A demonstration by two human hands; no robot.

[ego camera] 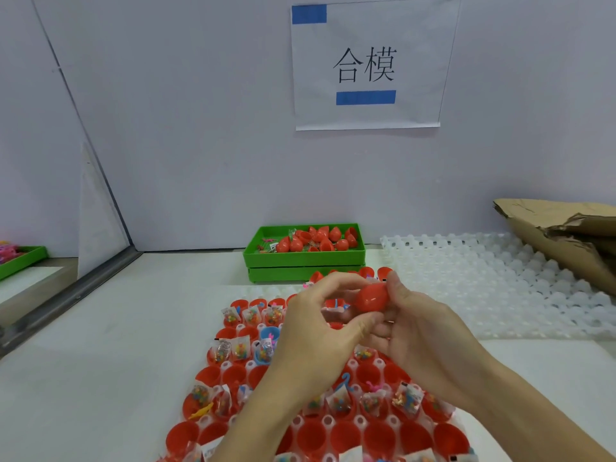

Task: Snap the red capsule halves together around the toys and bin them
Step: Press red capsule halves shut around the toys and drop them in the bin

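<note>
While both hands press, 1 capsule closes

Below the wrists, open red halves (pixel 378 436) wait in the tray (pixel 328 421); left hand (pixel 320 331) and right hand (pixel 420 331) clasp the red capsule (pixel 371 296), squeezing its seam; beyond, the green bin (pixel 305 258) collects finished ones.
</note>
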